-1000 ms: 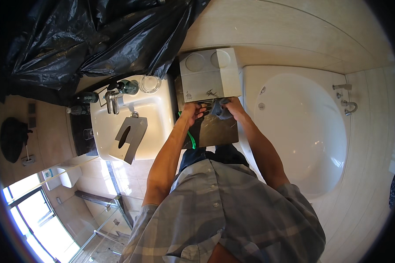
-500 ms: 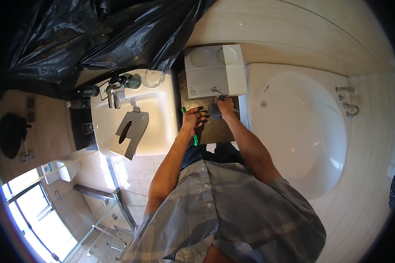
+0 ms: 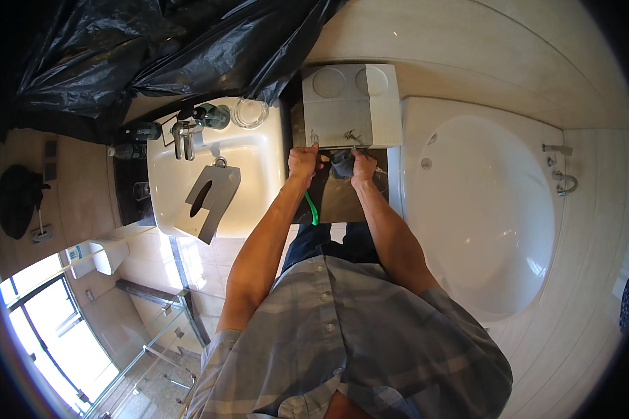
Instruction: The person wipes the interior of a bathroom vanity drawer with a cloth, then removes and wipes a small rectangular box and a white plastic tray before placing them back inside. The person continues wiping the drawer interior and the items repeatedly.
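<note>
A low grey and cream box (image 3: 342, 105) with two round recesses in its top stands at the back of the dark counter. At its front edge, my left hand (image 3: 302, 162) is closed on the left corner, thumb on top. My right hand (image 3: 363, 167) grips the same edge further right, its fingers curled under and partly hidden. Between the hands, a dark grey cloth-like bundle (image 3: 342, 165) sits against the box's front; what holds it there cannot be made out. A bright green strip or handle (image 3: 312, 208) lies below my left hand, its upper end hidden.
To the left is a white sink (image 3: 255, 174) with a tap (image 3: 182, 140), a tissue box (image 3: 210, 202) across its front, a glass dish (image 3: 249, 112) and bottles (image 3: 212, 116). A white bathtub (image 3: 482, 209) fills the right. Black plastic sheeting (image 3: 168, 56) hangs at the far left.
My left hand has gone from open fingers near the green strip up to the box's front left edge. My right hand has shifted slightly and now shows its thumb on the edge.
</note>
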`<state>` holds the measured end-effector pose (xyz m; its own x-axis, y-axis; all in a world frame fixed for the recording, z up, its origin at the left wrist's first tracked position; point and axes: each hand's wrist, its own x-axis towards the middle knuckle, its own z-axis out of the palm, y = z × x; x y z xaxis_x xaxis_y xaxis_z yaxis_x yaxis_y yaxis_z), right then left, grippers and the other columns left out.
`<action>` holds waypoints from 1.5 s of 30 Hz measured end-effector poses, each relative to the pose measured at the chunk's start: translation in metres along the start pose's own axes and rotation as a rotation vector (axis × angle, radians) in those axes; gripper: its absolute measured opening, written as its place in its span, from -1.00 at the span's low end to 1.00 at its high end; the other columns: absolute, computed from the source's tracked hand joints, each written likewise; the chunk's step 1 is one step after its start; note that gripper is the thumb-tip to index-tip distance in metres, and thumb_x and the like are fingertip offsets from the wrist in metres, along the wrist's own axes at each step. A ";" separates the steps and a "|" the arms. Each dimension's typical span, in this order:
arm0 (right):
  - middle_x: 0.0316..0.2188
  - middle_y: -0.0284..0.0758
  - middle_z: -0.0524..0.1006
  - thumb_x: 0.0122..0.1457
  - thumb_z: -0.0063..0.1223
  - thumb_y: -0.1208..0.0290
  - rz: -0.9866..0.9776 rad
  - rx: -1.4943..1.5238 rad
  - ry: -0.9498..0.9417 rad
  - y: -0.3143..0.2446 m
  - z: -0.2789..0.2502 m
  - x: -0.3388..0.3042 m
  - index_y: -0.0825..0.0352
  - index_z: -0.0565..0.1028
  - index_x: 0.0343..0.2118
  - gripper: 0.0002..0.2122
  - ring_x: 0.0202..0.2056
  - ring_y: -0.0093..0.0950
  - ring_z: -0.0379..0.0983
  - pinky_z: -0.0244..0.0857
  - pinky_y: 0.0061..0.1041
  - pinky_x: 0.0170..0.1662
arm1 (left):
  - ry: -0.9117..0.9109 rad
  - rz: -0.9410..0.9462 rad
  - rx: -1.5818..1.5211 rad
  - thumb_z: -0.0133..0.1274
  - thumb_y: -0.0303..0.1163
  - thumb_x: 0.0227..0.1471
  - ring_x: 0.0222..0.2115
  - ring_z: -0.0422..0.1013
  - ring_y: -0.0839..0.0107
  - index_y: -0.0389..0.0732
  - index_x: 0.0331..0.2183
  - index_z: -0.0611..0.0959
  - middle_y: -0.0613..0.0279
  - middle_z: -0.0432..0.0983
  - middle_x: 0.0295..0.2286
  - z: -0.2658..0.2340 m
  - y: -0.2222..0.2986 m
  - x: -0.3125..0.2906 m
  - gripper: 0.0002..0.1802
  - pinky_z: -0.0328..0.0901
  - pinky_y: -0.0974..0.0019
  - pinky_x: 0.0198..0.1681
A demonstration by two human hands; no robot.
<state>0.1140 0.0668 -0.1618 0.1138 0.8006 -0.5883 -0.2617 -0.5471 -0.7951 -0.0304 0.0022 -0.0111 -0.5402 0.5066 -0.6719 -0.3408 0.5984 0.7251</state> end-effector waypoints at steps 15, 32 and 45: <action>-0.44 -0.41 0.56 0.03 0.19 0.41 0.126 -0.265 -0.153 0.036 -0.120 -0.111 0.45 0.60 -0.41 -0.83 -0.42 -0.58 0.44 0.33 -0.50 -0.28 | 0.072 0.016 -0.003 0.20 -0.25 0.11 -0.78 0.34 0.49 -0.35 -0.55 0.68 0.25 0.46 -0.70 -0.002 -0.003 0.003 -0.65 0.22 0.36 -0.71; -0.35 0.01 0.56 0.02 0.21 0.22 -0.477 -1.550 -0.705 -0.109 -0.148 -0.103 0.42 0.55 -0.27 -0.66 -0.29 -0.04 0.54 0.43 -0.18 -0.23 | 0.188 0.313 0.595 0.23 -0.17 -0.01 -0.47 0.54 0.25 -0.15 -0.30 0.70 0.17 0.63 -0.49 -0.009 -0.103 -0.025 -0.71 0.40 0.20 -0.39; 0.18 0.31 0.13 0.08 -0.02 0.53 -0.920 -1.792 -0.565 -0.095 -0.054 -0.039 0.48 0.21 0.19 -0.44 -0.40 -0.07 0.60 0.53 -0.29 -0.41 | -0.042 0.715 0.872 0.22 -0.35 -0.07 -0.27 0.52 -0.02 -0.19 -0.23 0.65 0.06 0.53 -0.18 0.041 -0.138 -0.108 -0.70 0.43 0.02 -0.24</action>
<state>0.1862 0.0742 -0.0709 -0.6876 0.6955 -0.2083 0.7260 0.6572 -0.2024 0.1064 -0.1091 -0.0449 -0.3634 0.9176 -0.1612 0.6994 0.3830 0.6035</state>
